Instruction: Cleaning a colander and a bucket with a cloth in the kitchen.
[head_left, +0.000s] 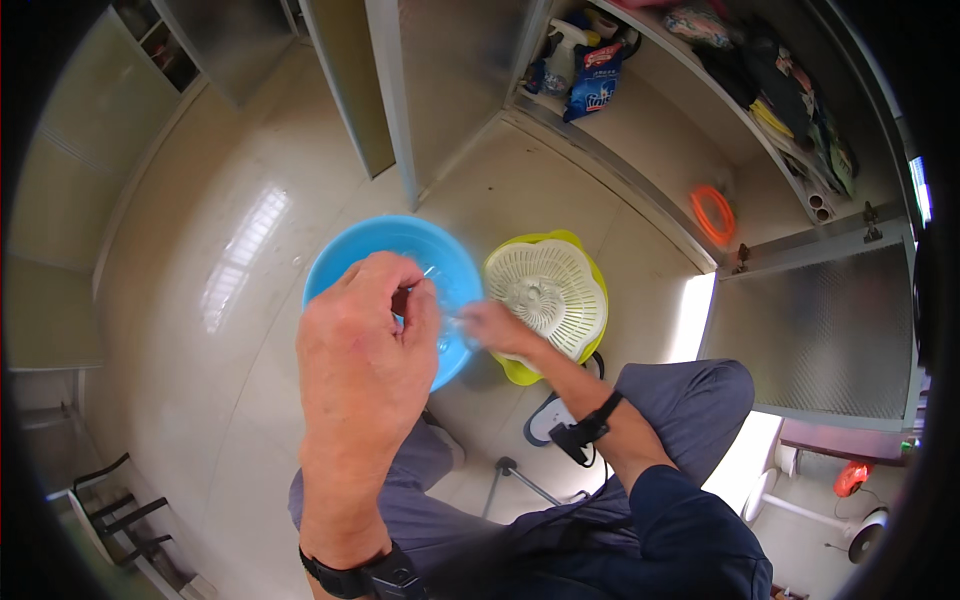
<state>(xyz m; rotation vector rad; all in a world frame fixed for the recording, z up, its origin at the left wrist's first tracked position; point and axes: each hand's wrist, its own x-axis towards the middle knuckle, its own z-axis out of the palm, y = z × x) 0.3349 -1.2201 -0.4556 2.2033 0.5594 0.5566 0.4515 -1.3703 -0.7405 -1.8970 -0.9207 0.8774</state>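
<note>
A blue plastic basin (345, 255) sits on the floor in front of me, with clear liquid or wet highlights inside it. My left hand (367, 330) is raised over the basin, close to the camera, with its fingers curled and the thumb near the index finger. Whatever may be between those fingers is hidden by the hand. At the basin's right rim is my right hand (495, 326), blurred, its fingers pointing left. A faint pale blur shows at its fingertips, too unclear to name. Beside the basin, a white slotted colander (577, 300) rests in a lime-green plastic bowl (600, 281).
An open cabinet holds a spray bottle (562, 60), a blue Finish bag (596, 82) and an orange coil (712, 214). Its frosted door (817, 322) stands open at right. Another cabinet door (457, 90) juts out ahead. A slipper (541, 424) is near the bowl.
</note>
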